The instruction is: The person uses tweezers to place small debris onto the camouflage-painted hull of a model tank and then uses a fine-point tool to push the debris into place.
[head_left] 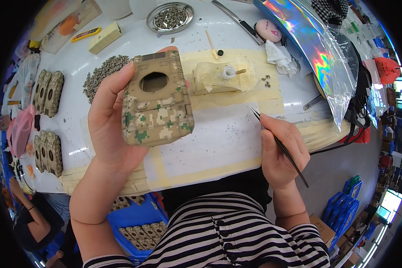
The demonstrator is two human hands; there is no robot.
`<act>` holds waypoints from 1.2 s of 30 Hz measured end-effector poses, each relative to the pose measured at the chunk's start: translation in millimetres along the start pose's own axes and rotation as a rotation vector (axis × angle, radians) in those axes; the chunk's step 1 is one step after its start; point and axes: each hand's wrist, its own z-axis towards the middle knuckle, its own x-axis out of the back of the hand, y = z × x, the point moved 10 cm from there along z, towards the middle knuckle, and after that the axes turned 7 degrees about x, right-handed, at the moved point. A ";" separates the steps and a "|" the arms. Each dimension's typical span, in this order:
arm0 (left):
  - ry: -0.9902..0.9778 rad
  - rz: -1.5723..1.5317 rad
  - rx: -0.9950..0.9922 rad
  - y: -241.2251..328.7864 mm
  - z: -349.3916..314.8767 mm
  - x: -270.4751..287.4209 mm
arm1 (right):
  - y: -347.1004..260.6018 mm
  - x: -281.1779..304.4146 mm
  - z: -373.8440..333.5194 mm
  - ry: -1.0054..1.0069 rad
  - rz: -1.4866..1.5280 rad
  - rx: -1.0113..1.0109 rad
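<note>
My left hand (109, 116) grips a camouflage-painted toy tank hull (158, 100) by its edges, raised above the table. A dark round hole shows in its tan upper part, and green and white pixel blotches cover the rest. Between the thumb and fingers of my right hand (281, 149) is a pair of black tweezers (279, 145), tips pointing up and left, apart from the hull. Beyond them, a small white pot with a stick (230, 73) stands on a tape-covered block (210, 78). A few tiny parts (266, 81) lie to its right.
Small metallic parts form a heap (103, 73) and fill a round dish (170, 18). More hulls stand in rows (48, 94) at left and in a blue crate (143, 254) below. Shiny film (312, 49) covers the right side. A co-worker's arm (24, 201) shows at lower left.
</note>
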 end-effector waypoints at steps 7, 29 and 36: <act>-0.045 -0.032 0.007 -0.6 -0.5 -2.1 | -6.7 -3.4 3.7 -0.002 -0.046 0.059; -0.020 -0.020 0.003 -0.2 0.5 2.8 | -4.9 -2.3 1.6 0.001 -0.036 0.038; -0.016 0.036 -0.009 1.2 -0.9 2.7 | 18.8 0.9 -3.4 0.025 0.246 -0.208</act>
